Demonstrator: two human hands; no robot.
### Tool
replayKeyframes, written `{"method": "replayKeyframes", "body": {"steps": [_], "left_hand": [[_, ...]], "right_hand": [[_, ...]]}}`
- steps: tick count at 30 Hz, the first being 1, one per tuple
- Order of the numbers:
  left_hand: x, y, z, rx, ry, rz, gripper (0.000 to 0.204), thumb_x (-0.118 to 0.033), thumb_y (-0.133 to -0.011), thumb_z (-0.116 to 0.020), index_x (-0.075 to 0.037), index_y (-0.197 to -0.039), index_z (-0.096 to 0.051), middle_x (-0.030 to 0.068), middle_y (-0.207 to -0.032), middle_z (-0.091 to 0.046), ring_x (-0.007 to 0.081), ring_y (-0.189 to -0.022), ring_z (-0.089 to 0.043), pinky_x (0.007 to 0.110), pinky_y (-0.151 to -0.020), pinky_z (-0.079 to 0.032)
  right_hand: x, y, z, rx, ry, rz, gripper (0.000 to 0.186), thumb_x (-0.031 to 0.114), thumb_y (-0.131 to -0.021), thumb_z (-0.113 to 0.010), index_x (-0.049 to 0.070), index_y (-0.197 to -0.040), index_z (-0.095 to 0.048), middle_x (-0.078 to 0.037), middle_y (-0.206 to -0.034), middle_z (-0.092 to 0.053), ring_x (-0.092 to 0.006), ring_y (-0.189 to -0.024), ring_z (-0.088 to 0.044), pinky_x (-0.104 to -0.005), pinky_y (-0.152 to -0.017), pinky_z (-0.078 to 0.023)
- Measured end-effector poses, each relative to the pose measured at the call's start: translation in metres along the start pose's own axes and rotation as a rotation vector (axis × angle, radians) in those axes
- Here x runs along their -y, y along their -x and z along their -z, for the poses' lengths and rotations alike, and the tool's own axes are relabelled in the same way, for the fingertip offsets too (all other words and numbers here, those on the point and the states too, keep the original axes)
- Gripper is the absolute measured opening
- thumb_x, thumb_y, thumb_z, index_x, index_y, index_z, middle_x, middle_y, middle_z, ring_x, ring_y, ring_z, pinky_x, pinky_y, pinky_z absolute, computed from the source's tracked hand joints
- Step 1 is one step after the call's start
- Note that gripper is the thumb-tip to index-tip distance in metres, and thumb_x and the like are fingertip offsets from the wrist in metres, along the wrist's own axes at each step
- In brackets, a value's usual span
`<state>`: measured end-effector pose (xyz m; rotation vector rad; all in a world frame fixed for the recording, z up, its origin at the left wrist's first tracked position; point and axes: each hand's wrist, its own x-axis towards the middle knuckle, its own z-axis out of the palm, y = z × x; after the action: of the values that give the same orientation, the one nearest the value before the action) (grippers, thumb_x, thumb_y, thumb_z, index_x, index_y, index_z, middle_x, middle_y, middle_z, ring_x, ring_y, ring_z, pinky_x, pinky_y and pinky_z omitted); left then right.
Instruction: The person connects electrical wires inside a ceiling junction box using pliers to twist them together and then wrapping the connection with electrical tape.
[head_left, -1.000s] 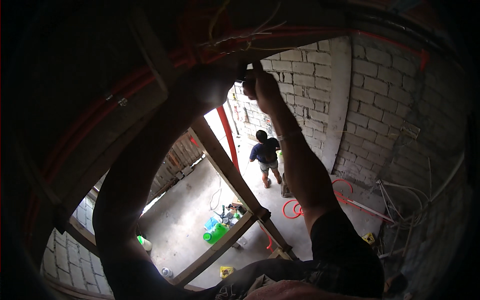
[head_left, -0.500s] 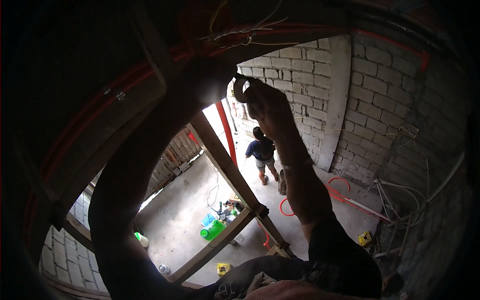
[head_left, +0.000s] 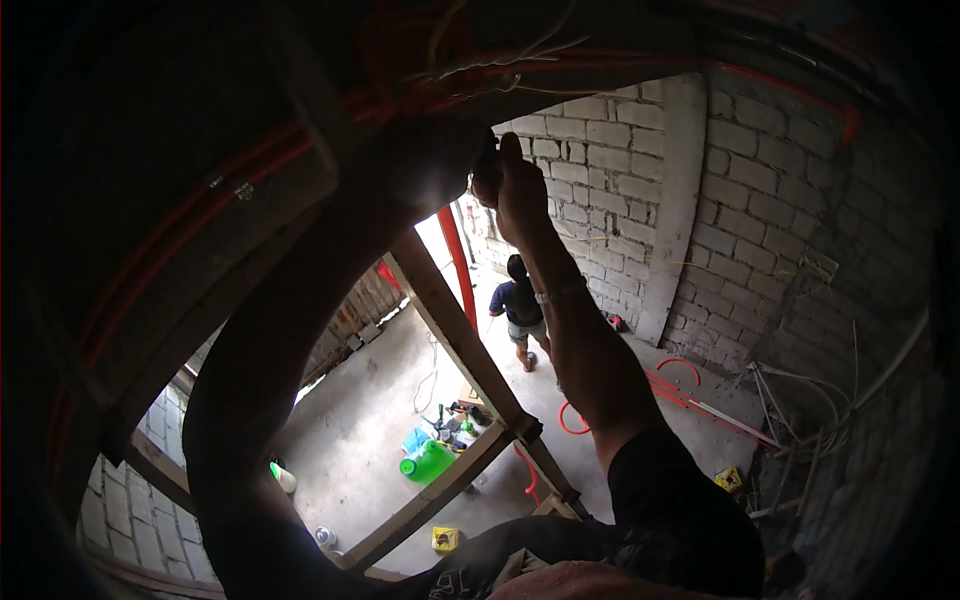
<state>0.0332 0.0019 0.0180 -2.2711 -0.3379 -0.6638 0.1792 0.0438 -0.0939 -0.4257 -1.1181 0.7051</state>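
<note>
Both my arms are raised overhead, and my hands meet just below the dark ceiling. My right hand is closed, thumb up, around a small dark roll of tape. Little of the roll shows at this angle. Against it on the left is my left hand, almost black in shadow, so its fingers cannot be made out. Above the hands, thin loose wires hang near red conduit pipes that run along the ceiling.
Wooden beams cross below me. On the concrete floor lie a green bottle among tools, yellow boxes and red tubing. Another person stands down there, near a block wall.
My right hand has moved slightly left and turned, its thumb now up. The roll's round opening, seen before, no longer shows. The left arm has shifted only a little.
</note>
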Motion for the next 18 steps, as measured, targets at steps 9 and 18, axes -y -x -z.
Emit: {"method": "replayKeyframes", "body": {"steps": [9, 18], "left_hand": [[-0.004, -0.006, -0.014, 0.077, -0.058, 0.005, 0.007, -0.013, -0.074, -0.059, -0.009, -0.079, -0.061, 0.0064, -0.073, -0.062, 0.0216, -0.069, -0.063, 0.033, -0.061, -0.051], [-0.002, -0.002, -0.01, 0.013, -0.012, -0.056, 0.008, -0.015, -0.078, -0.059, -0.009, -0.084, -0.058, 0.0096, -0.064, -0.061, 0.0255, -0.058, -0.062, 0.038, -0.053, -0.051]], "right_hand": [[0.026, 0.062, -0.012, -0.013, 0.352, 0.196, 0.021, 0.022, -0.084, -0.057, 0.002, -0.078, -0.061, 0.0, -0.055, -0.047, -0.0049, -0.047, -0.04, -0.0223, -0.044, -0.031], [0.081, -0.004, 0.02, 0.246, -0.403, -0.197, 0.022, 0.022, -0.09, -0.048, 0.011, -0.071, -0.052, 0.007, -0.053, -0.036, -0.0045, -0.041, -0.029, -0.0184, -0.04, -0.025]]}}
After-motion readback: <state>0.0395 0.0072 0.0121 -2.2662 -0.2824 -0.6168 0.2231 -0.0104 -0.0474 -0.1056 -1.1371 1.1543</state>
